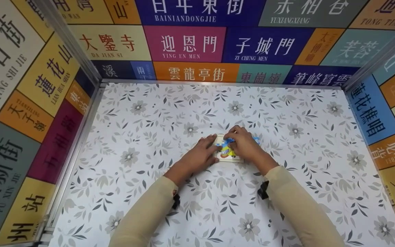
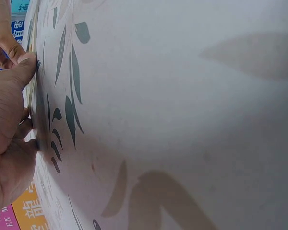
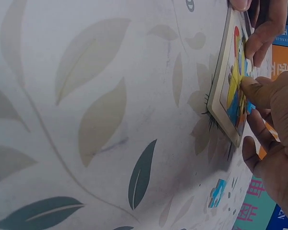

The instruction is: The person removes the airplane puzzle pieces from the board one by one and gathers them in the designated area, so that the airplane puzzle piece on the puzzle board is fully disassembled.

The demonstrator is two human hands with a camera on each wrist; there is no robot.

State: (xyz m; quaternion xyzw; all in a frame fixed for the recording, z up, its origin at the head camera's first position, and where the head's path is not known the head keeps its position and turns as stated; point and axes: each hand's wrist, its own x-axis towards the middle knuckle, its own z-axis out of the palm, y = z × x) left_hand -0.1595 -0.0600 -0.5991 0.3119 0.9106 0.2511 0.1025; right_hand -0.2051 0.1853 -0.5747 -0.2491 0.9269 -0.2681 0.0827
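Note:
A small jigsaw puzzle [image 1: 229, 159] in a pale wooden frame lies on the table, its picture yellow, blue and red. My left hand [image 1: 202, 152] grips its left side, the thumb at the near edge and a finger over the picture. Above the puzzle's right part, my right hand [image 1: 247, 144] pinches a blue puzzle piece [image 3: 250, 106] against the picture; the fingers hide much of that piece. Just right of the frame lies a loose blue puzzle piece [image 3: 217, 193], partly covered by the right hand in the head view.
White table paper [image 1: 142, 192] with grey leaves and flowers spreads under both hands. Panels with coloured blocks of lettering [image 1: 190, 44] stand along the back, left and right sides. A metal rail [image 1: 218, 83] runs along the back edge.

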